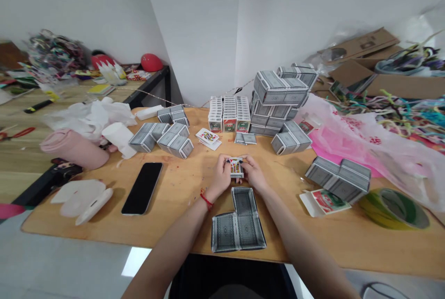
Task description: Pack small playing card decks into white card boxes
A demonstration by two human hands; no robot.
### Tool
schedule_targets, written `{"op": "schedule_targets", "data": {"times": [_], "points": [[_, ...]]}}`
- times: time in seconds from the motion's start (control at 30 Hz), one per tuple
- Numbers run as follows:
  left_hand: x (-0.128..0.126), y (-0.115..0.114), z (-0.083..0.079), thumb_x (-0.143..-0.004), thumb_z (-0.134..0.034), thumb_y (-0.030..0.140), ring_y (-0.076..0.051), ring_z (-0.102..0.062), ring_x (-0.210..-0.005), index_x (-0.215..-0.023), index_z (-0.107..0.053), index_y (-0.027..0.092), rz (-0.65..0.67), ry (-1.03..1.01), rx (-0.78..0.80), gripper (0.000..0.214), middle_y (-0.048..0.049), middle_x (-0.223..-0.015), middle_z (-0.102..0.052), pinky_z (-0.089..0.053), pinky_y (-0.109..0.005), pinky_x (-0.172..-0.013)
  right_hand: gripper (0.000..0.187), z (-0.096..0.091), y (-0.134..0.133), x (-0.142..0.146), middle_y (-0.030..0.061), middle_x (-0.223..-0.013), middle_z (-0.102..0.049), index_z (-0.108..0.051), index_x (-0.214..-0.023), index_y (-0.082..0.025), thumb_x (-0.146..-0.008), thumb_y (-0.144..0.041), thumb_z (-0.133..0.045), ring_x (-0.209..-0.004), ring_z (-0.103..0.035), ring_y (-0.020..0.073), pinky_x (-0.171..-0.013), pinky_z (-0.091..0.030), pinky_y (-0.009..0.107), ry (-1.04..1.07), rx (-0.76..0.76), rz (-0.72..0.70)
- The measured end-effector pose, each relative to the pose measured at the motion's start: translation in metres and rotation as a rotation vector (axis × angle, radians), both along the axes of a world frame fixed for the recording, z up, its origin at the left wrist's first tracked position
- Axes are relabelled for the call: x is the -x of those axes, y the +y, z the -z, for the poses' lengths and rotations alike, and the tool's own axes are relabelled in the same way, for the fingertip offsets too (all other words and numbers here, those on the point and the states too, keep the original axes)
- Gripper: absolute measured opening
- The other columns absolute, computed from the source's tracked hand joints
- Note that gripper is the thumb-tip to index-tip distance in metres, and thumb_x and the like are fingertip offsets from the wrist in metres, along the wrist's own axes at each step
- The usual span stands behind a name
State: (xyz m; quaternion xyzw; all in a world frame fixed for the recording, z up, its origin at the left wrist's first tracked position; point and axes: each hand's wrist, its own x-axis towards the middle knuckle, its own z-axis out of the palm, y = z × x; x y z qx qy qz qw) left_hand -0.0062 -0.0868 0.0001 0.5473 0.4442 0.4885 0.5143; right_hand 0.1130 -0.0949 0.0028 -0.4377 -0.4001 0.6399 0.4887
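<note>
My left hand (219, 176) and my right hand (253, 174) meet at the middle of the wooden table (181, 225), both closed on a playing card (236, 166) that shows a face-card picture. A red string circles my left wrist. Just in front of my hands, toward me, lies an L-shaped piece made of folded grey-backed cards (238, 222). A few loose face-up cards (208, 137) lie beyond my hands.
Several folded grey card blocks (175, 140) sit at the left, a stack of them (280, 99) at the back, more (339, 178) at the right. Rows of card decks (229, 113) stand behind. A black phone (142, 187), pink plastic bag (351, 141), green tape roll (394, 206).
</note>
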Motion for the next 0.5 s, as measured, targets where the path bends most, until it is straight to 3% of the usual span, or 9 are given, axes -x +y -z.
{"op": "schedule_targets", "data": {"times": [0.5], "points": [[0.0016,0.0026,-0.0058,-0.075,-0.034,0.017,-0.007,-0.047,-0.045,-0.075,-0.043,0.018,-0.088,-0.049,0.016,0.008,0.0039,-0.062,-0.047,-0.04,-0.019,-0.041,0.016,-0.0069,-0.0016,0.0045,-0.0066,-0.053,-0.058,-0.043,-0.086,-0.023,-0.072,-0.03,-0.047,-0.037,-0.053,0.012,-0.033,-0.038,0.021,0.007,-0.013,0.008]]}}
